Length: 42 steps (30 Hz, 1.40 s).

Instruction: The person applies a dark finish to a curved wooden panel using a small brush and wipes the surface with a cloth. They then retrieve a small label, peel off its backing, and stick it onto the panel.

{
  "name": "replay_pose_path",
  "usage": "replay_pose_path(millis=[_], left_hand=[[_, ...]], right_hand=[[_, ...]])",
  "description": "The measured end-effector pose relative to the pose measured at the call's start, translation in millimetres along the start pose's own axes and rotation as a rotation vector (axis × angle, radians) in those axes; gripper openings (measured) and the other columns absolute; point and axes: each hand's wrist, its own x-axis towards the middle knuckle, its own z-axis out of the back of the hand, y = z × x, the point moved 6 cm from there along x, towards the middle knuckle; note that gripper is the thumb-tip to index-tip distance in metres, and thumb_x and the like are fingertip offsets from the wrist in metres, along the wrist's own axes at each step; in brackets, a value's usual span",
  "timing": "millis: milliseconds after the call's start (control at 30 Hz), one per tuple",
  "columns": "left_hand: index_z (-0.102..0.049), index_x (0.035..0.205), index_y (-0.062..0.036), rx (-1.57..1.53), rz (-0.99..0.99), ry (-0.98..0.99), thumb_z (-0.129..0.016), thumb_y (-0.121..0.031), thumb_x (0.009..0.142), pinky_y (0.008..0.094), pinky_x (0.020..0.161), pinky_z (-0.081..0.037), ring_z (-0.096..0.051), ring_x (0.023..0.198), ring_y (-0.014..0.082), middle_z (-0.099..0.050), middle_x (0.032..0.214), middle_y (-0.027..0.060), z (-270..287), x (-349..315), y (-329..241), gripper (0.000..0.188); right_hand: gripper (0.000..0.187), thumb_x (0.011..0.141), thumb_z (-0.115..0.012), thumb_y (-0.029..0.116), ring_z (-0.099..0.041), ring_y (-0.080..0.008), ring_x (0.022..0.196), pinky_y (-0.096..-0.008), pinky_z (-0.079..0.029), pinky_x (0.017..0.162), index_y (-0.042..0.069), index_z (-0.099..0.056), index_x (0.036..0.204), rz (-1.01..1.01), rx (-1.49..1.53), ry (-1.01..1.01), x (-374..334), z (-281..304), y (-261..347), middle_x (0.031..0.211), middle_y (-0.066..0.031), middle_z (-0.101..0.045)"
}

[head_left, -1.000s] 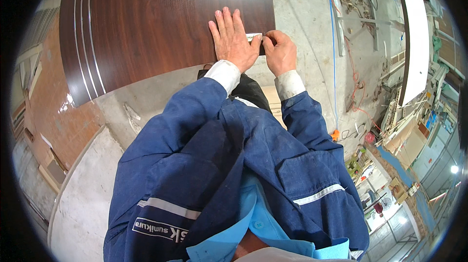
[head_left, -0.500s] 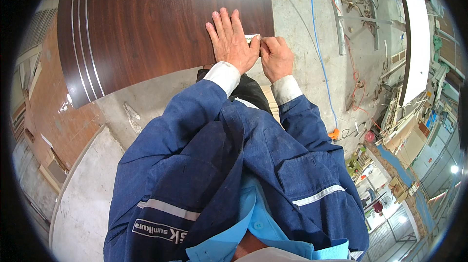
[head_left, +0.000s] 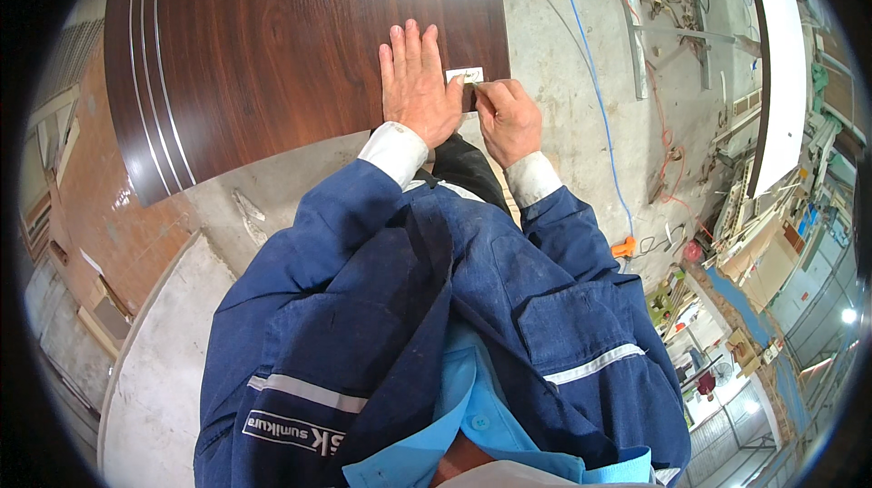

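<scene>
A dark brown wood-grain panel (head_left: 272, 43) with three pale lines down its left side lies in front of me. My left hand (head_left: 418, 93) rests flat on it near its right end, fingers stretched forward and close together. Just right of the left thumb is a small white label (head_left: 464, 76) with a greenish mark, lying by the panel's near right corner. My right hand (head_left: 510, 120) is closed in a pinch at the label's near edge. Whatever its fingertips hold is too small to make out.
A blue hose (head_left: 592, 61) runs along the concrete floor to an orange tool (head_left: 624, 247). Farther right stand metal bars (head_left: 629, 29) and a white panel on edge (head_left: 781, 70). Wooden boards (head_left: 118, 161) lie to the left, beside a pale curved slab (head_left: 173, 325).
Both hands have shifted slightly left, and the right fingertips have moved down from the label's right end to its near edge. More of the white label now shows.
</scene>
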Motion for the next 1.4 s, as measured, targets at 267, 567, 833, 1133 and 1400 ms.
replay_pose_path(millis=[267, 567, 833, 1133, 1400], left_hand=[[-0.049, 0.145, -0.0066, -0.131, -0.064, -0.275, -0.058, -0.025, 0.097, 0.0532, 0.122, -0.025, -0.035, 0.148, 0.0416, -0.043, 0.155, 0.0244, 33.9, 16.6, 54.7, 0.052], [-0.041, 0.152, -0.0047, -0.111, -0.158, -0.143, -0.051, -0.050, 0.102, 0.0522, 0.127, -0.015, -0.024, 0.153, 0.0425, -0.035, 0.160, 0.0259, 40.2, 52.5, 80.9, 0.069], [-0.028, 0.157, 0.0013, 0.072, -0.236, -0.076, -0.063, -0.077, 0.083, 0.0575, 0.126, -0.009, -0.016, 0.155, 0.0445, -0.024, 0.163, 0.0318, 33.2, 44.1, 40.8, 0.114], [-0.016, 0.160, 0.0028, 0.116, -0.204, 0.049, -0.068, -0.080, 0.076, 0.0579, 0.126, 0.001, -0.002, 0.158, 0.0430, -0.011, 0.167, 0.0305, 10.9, 62.3, 11.5, 0.128], [-0.013, 0.161, 0.0038, 0.207, -0.183, 0.212, -0.069, -0.080, 0.075, 0.0578, 0.126, 0.001, 0.000, 0.158, 0.0441, -0.009, 0.168, 0.0309, 15.1, 59.1, -1.1, 0.132]], right_hand=[[0.010, 0.085, -0.074, 0.010, -0.067, -0.0313, 0.080, -0.0418, -0.055, 0.068, 0.011, -0.068, 0.093, 0.036, 0.100, 0.007, -12.2, -17.2, 39.2, 0.089, -0.0094, -0.065], [0.011, 0.082, -0.073, 0.010, -0.066, -0.0304, 0.081, -0.0426, -0.055, 0.068, 0.010, -0.064, 0.088, 0.190, 0.275, 0.086, -16.4, -36.9, 82.1, 0.085, -0.0086, -0.061], [0.017, 0.082, -0.076, 0.017, -0.062, -0.0225, 0.070, -0.0357, -0.052, 0.063, 0.008, -0.065, 0.091, -0.185, 0.622, 0.390, -51.2, -46.4, 65.7, 0.078, -0.0091, -0.062], [0.030, 0.084, -0.085, 0.025, -0.053, -0.0078, 0.066, -0.0255, -0.044, 0.056, 0.007, -0.061, 0.084, -0.984, 0.721, -0.085, -165.2, -9.2, -64.3, 0.072, 0.0013, -0.057], [0.028, 0.089, -0.081, 0.023, -0.059, -0.0122, 0.062, -0.0239, -0.046, 0.049, 0.009, -0.057, 0.087, -1.282, 0.962, -0.629, -251.1, -13.9, -106.3, 0.076, -0.0029, -0.061]])
